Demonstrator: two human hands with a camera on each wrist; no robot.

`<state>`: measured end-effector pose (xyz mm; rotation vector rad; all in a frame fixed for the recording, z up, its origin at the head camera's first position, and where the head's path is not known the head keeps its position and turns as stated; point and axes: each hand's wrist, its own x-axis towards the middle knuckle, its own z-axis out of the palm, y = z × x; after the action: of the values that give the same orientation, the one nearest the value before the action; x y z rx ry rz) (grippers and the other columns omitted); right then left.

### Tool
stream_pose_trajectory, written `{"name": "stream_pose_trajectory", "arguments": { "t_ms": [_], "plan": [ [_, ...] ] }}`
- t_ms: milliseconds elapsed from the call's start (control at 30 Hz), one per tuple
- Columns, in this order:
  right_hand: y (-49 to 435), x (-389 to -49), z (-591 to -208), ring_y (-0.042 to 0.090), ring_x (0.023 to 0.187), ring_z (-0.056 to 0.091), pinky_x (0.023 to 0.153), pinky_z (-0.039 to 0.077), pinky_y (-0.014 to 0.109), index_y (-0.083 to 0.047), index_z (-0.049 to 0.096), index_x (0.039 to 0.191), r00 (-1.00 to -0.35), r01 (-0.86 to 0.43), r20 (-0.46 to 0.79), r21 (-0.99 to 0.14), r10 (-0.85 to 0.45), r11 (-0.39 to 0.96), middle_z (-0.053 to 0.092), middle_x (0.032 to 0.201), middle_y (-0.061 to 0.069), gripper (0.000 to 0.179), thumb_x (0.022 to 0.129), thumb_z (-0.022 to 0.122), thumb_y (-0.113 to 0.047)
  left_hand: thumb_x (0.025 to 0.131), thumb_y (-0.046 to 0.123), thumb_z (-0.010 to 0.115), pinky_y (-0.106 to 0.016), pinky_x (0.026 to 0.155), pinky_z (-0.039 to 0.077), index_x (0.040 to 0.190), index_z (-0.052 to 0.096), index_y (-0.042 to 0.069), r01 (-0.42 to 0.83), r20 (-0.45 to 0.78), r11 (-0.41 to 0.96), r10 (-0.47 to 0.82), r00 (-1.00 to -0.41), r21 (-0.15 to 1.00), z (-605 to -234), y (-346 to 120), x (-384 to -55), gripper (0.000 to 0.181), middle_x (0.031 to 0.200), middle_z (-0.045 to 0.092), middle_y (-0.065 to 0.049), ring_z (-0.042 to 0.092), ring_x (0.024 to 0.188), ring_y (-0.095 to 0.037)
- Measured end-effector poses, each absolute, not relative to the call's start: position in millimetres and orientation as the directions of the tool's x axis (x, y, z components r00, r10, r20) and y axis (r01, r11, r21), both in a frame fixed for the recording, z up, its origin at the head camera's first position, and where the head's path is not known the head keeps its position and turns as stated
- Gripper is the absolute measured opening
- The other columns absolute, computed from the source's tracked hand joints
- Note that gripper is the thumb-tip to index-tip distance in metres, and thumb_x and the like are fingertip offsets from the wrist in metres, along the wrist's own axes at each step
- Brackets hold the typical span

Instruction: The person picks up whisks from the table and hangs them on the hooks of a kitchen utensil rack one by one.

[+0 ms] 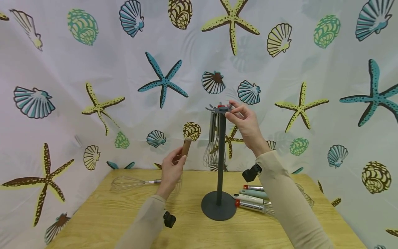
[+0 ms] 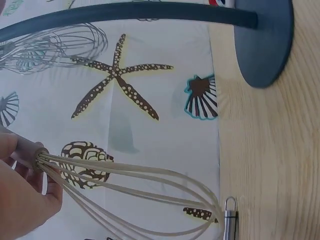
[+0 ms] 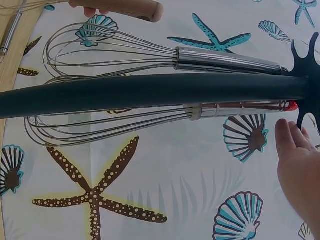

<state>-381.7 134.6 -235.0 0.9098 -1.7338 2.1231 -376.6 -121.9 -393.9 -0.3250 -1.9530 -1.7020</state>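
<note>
My left hand (image 1: 171, 169) grips the brown wooden handle of a whisk (image 1: 186, 147), handle end up. Its pale wire loops (image 2: 150, 185) point down in the left wrist view. To its right stands a dark whisk stand (image 1: 221, 155), a pole on a round base with a ring of hooks on top. My right hand (image 1: 247, 126) holds the right edge of that hook ring between thumb and fingers. Two whisks hang from the hooks: one with a plain steel handle (image 3: 230, 60), another with a steel handle (image 3: 240, 108) and red end.
On the wooden table (image 1: 192, 221), a steel-handled whisk (image 1: 130, 183) lies at the left, partly behind my left hand. Right of the base lie several whisks, among them a mint-handled one (image 1: 253, 193) and a white-handled one (image 1: 248, 198). A patterned curtain (image 1: 192, 69) hangs behind.
</note>
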Motion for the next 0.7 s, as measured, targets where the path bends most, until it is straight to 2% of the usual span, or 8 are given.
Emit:
{"name": "stream_pose_trajectory", "arguments": {
  "t_ms": [100,233,433,700],
  "plan": [
    [135.5,-381.7,-234.9,0.027,0.143,0.039,0.117,0.031,0.042,-0.017,0.059,0.084,-0.774,-0.556,0.605,-0.79,-0.187,-0.258,0.038,0.155,0.013,0.018,0.094,0.063,-0.003,0.097,0.008,0.061,-0.016,0.078,0.051,0.135,0.059,0.007,0.523,0.535,0.118,-0.141,-0.833,0.844,-391.2,-117.0,-374.5,0.038,0.122,0.063,-0.019,0.062,0.108,-0.032],
    [135.4,-381.4,-235.2,0.027,0.142,0.04,0.117,0.031,0.042,-0.018,0.059,0.085,-0.771,-0.558,0.609,-0.787,-0.184,-0.263,0.04,0.154,0.012,0.018,0.094,0.064,-0.003,0.097,0.008,0.06,-0.016,0.079,0.051,0.135,0.058,0.006,0.542,0.548,0.086,-0.124,-0.827,0.836,-386.6,-110.6,-372.1,0.038,0.124,0.062,-0.019,0.062,0.11,-0.033],
    [133.2,-381.1,-236.0,0.027,0.142,0.041,0.116,0.032,0.041,-0.018,0.06,0.085,-0.766,-0.562,0.615,-0.782,-0.186,-0.268,0.04,0.154,0.011,0.018,0.093,0.064,-0.003,0.098,0.01,0.06,-0.015,0.082,0.051,0.137,0.058,0.011,0.542,0.546,0.062,-0.111,-0.831,0.838,-379.3,-103.3,-369.9,0.039,0.127,0.062,-0.015,0.061,0.113,-0.028],
    [134.2,-382.2,-236.7,0.028,0.143,0.039,0.117,0.031,0.042,-0.018,0.059,0.085,-0.768,-0.563,0.613,-0.784,-0.186,-0.26,0.039,0.154,0.011,0.018,0.095,0.063,-0.004,0.098,0.004,0.057,-0.018,0.079,0.052,0.139,0.053,0.001,0.545,0.544,0.03,-0.109,-0.832,0.838,-369.6,-92.1,-368.9,0.041,0.128,0.061,-0.023,0.061,0.113,-0.037]
  ]
}}
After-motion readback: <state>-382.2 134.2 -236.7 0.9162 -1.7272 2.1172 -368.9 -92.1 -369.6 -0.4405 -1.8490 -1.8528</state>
